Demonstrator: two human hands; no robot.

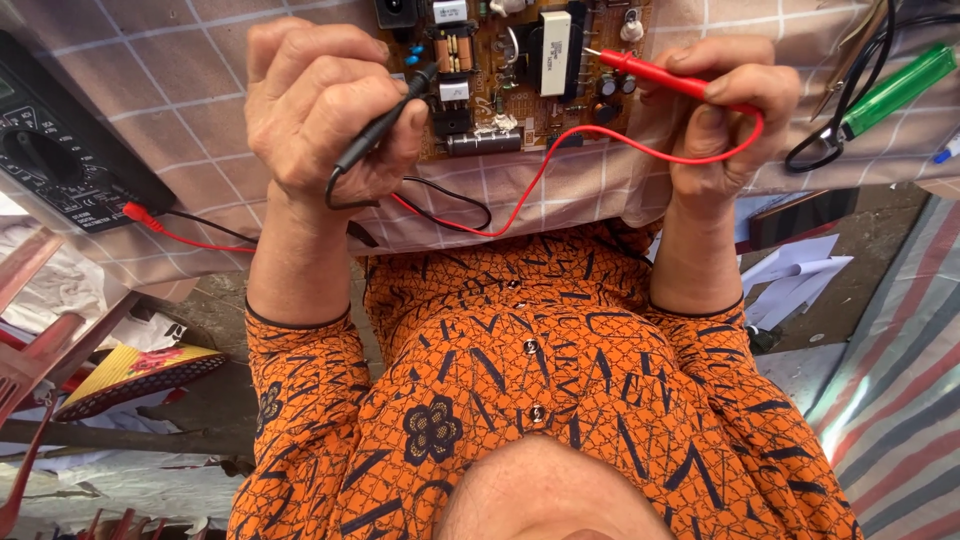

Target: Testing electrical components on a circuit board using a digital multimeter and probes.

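My left hand (320, 110) grips a black test probe (388, 118), whose tip touches the left part of a brown circuit board (500, 75) on the table. My right hand (725, 115) pinches a red test probe (660, 74); its metal tip points at the board's right side beside a white block component. Red and black leads (480, 205) loop off the table edge and run left to a black multimeter (60, 165).
A checked cloth (180, 70) covers the table. A green lighter (900, 88) and a black cable loop (830, 145) lie at the right. A red plastic chair (30, 340) stands at the left, and white papers (800, 275) lie below the table's right side.
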